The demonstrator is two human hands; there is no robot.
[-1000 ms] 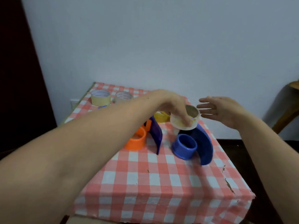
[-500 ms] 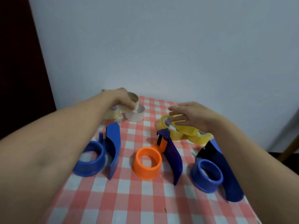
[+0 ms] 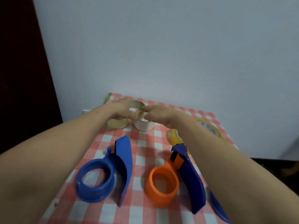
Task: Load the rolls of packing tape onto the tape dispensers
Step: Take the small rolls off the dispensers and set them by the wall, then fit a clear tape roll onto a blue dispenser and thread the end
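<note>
Left hand (image 3: 119, 109) grips tape roll (image 3: 137, 104), far centre; right hand (image 3: 159, 115) pinches its edge. Loading appears pending: roll needs seating on blue dispenser (image 3: 97, 180).

The tabletop (image 3: 140, 143) wears a red-and-white checked cloth. Nearest me, the left dispenser (image 3: 120, 160) is bright blue all over. The middle dispenser (image 3: 160, 197) has an orange ring and a dark navy-purple guard (image 3: 192, 180). A sliver of a third dispenser (image 3: 217, 207) is blue. Farther back are a see-through roll (image 3: 137, 105) with a tan core, a cream roll (image 3: 117, 124), a pinkish-white roll (image 3: 144, 126) and yellow rolls (image 3: 174, 137). The wall (image 3: 161, 46) is pale grey-blue and the door (image 3: 19, 78) is dark maroon.
</note>
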